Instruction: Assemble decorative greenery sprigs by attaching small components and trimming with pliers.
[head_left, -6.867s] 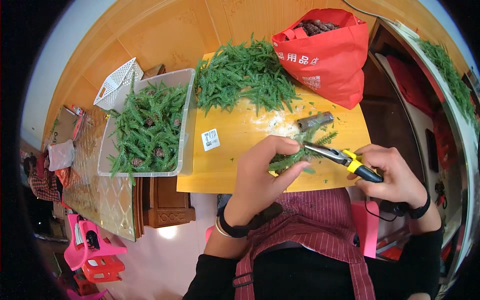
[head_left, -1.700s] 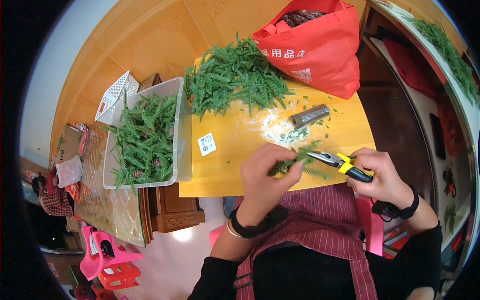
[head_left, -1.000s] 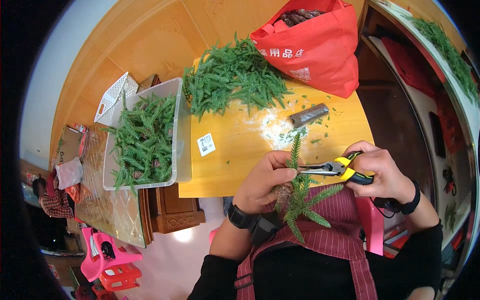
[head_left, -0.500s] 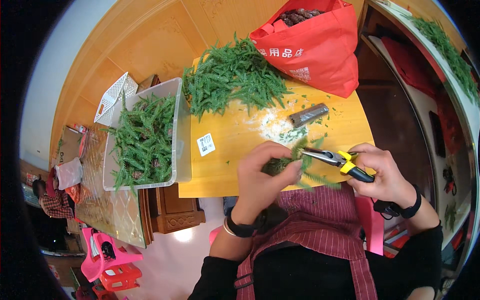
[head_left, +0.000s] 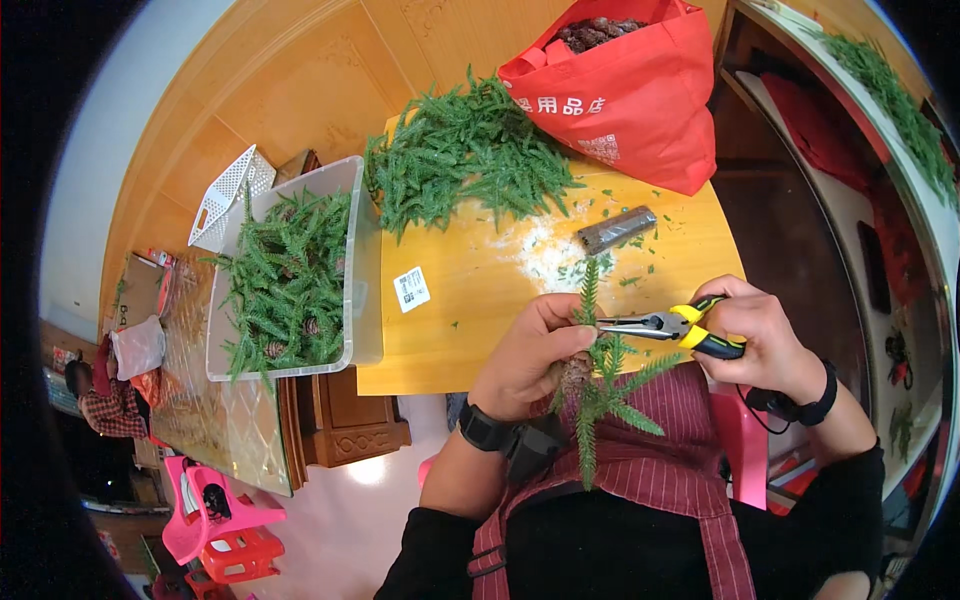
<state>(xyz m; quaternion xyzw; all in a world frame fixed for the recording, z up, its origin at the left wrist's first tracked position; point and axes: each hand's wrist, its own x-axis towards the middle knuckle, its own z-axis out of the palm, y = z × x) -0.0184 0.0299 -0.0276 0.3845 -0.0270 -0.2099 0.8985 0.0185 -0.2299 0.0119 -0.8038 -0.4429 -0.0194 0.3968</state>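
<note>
My left hand [head_left: 528, 358] is closed in a pinch on an artificial pine sprig [head_left: 612, 395], with a brown pine cone [head_left: 575, 378] among its green branches. The sprig stands nearly upright over my lap, just past the table's near edge. In my right hand [head_left: 762, 335] is a pair of long-nose pliers [head_left: 668, 325] with yellow-and-black handles. The slim jaws point left and reach the sprig's stem beside my left fingertips. Whether they grip the stem I cannot tell.
On the yellow table [head_left: 450, 350] lie a heap of green sprigs [head_left: 465, 155], a plastic-wrapped dark bundle [head_left: 617, 230] and a white label [head_left: 411, 289]. A red bag [head_left: 640, 120] of pine cones stands at the back. Left is a clear bin [head_left: 362, 270] full of sprigs; a person [head_left: 110, 400] is farther off.
The sprig has turned from lying sideways to nearly upright, and its pine cone now shows. The pliers' jaws have swung lower and more level, still at the stem.
</note>
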